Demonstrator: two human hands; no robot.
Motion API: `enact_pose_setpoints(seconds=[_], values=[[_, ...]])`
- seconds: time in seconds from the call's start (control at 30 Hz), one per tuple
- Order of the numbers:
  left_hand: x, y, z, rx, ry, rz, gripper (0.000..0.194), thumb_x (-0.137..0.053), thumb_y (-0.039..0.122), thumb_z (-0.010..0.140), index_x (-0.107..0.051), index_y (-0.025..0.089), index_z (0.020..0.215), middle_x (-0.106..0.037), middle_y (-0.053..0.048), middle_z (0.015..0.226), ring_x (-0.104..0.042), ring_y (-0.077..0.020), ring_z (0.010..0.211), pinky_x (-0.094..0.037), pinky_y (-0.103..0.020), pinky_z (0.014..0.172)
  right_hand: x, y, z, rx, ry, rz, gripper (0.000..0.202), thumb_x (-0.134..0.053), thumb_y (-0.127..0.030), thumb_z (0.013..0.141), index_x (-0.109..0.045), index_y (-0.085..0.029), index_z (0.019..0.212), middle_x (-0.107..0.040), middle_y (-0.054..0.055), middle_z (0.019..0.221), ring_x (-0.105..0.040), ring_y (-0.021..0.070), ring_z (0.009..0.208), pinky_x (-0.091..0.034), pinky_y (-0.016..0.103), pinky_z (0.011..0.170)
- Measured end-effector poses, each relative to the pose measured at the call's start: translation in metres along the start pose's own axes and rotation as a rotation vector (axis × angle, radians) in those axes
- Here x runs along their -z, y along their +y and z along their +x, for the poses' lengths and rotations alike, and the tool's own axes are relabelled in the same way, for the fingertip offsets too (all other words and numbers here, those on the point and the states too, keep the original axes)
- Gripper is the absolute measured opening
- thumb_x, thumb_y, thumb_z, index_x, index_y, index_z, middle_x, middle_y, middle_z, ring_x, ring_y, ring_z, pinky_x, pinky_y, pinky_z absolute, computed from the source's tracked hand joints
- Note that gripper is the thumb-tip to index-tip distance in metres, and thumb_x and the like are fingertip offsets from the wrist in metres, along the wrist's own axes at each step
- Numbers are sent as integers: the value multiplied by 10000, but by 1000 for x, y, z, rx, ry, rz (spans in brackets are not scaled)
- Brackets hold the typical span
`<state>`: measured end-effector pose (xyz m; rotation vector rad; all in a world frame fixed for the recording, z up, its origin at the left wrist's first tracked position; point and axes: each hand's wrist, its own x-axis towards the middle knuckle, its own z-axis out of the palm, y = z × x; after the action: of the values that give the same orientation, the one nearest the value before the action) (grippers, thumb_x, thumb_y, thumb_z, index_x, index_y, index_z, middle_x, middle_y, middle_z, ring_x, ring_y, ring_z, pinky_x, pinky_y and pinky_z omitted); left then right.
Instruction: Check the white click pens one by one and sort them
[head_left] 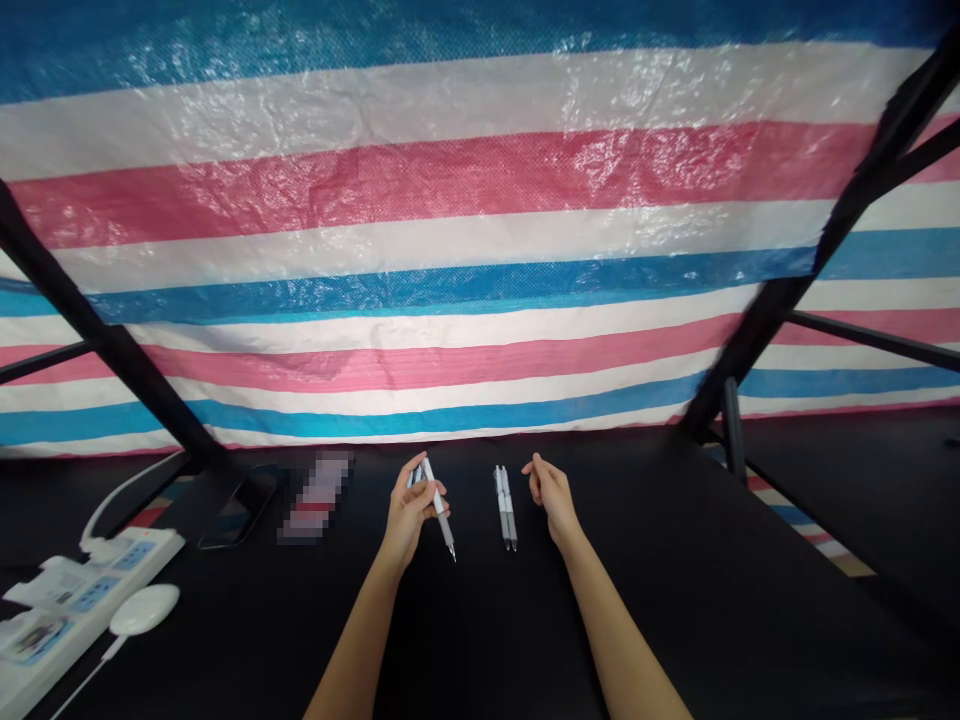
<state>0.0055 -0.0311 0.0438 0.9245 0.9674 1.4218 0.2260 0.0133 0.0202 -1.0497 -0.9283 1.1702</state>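
Note:
My left hand [411, 515] is closed around a white pen [435, 492] with a grey grip, its metal tip pointing down and to the right. Behind that pen a second clip or barrel shows near my fingers, too small to make out for certain. To its right, two similar white-and-grey pens [505, 510] lie side by side on the black table [480, 620], tips toward me. Just right of this pair is my right hand [553, 495], its fingers curled in with nothing visible in them and not touching the pens.
On the left are a white power strip [112, 590] with plugs and cables, a white round charger [145, 609], a dark phone [238, 510] and a pixelated item [318, 497]. Black frame bars [127, 365] stand at both sides before a striped tarp [450, 370].

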Motion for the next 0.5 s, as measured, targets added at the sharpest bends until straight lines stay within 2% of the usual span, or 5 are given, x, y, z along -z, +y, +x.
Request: enact_pose_setpoints(seconds=[0.2,0.4,0.5], values=[[-2,2,-1,-3,-5,-9,828,-715,345,676,-281,235,1373,-639,4,736,-602,-112,558,-532,-279,577,-1,-2,-1,4,5,-13,508,-595,-661,662,-569,-158,598,-317,-83,347,-226,42,325,-150,189,338],[-6,4,-6,45,-122,14,946,-723,320,680,-139,301,1424,-632,10,773,-624,-126,609,-547,-333,641,-2,-3,0,2,2,-21,509,-591,-669,653,-566,-165,590,-311,-85,335,-219,44,311,-144,193,325],[-7,6,-8,59,-158,6,931,-721,316,681,-158,317,1422,-609,23,747,-619,-127,613,-547,-348,650,-2,-3,0,11,-9,-21,496,-585,-658,668,-565,-168,595,-311,-85,337,-218,46,307,-141,197,322]])
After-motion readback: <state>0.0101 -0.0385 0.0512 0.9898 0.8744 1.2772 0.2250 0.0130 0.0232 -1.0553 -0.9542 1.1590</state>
